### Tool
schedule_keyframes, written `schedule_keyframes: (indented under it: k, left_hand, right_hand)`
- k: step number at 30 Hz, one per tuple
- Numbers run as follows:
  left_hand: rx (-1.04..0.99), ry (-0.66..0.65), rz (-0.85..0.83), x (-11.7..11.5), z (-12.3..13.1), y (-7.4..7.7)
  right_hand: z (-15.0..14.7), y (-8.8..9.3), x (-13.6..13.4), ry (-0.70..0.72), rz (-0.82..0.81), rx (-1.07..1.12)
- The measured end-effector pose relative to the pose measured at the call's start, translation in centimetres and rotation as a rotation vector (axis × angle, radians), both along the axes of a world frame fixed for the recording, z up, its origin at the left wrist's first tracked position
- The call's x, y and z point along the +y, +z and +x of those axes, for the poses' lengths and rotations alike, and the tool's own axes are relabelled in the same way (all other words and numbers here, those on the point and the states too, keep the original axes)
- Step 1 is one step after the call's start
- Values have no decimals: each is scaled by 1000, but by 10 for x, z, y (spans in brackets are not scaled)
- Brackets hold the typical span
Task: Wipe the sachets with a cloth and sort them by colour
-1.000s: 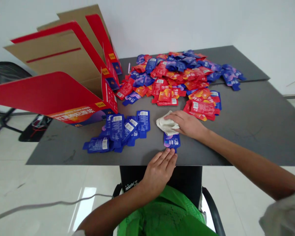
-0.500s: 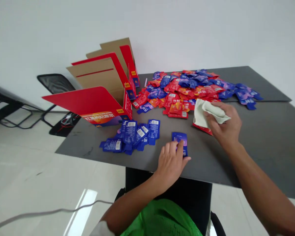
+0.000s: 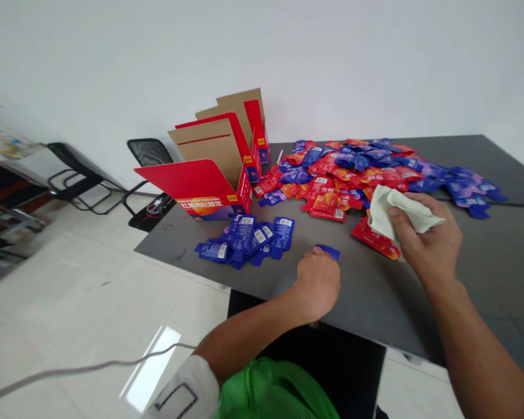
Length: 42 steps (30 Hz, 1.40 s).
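Note:
My left hand (image 3: 318, 284) is closed, its fingers curled over a small blue pouch (image 3: 330, 251) near the table's front edge. Only the pouch's far end shows; the hand hides the rest. A folded white cloth (image 3: 383, 210) is gripped in my right hand (image 3: 434, 238), between thumb and fingers. Just under the cloth lies a red pouch (image 3: 378, 240), partly covered by it. To the left of my left hand, several blue pouches (image 3: 244, 234) overlap in a loose group, barcodes facing up.
Red cardboard boxes (image 3: 216, 203) with raised lids stand in a row at the table's left. A large heap of red and blue pouches (image 3: 353, 166) spreads along the back of the grey table (image 3: 484, 262). Black chairs (image 3: 151, 152) are on the floor beyond the left end.
My left hand's fingers, earlier stretched over the blue pouch, are now curled in and cover more of it. The cloth stays in my right hand. The whole view has shifted.

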<state>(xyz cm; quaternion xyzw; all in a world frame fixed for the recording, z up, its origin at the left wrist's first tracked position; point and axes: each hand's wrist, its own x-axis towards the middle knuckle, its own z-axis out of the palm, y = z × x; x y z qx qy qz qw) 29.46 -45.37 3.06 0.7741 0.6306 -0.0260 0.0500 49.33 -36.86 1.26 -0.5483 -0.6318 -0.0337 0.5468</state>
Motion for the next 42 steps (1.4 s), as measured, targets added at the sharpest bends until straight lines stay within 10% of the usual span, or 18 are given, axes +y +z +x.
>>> schedule_keyframes:
  k: [20, 27, 36, 42]
  left_hand:
    - [53, 22, 313, 65, -124, 47]
    - [24, -119, 307, 100, -166, 26]
    - [5, -195, 119, 91, -181, 20]
    - [-3, -71, 168, 147, -158, 32]
  right_hand:
    - [7, 1, 1, 53, -15, -20]
    - [8, -3, 2, 95, -34, -31]
    - [10, -4, 1, 148, -46, -45]
    - [11, 0, 1, 136, -49, -4]
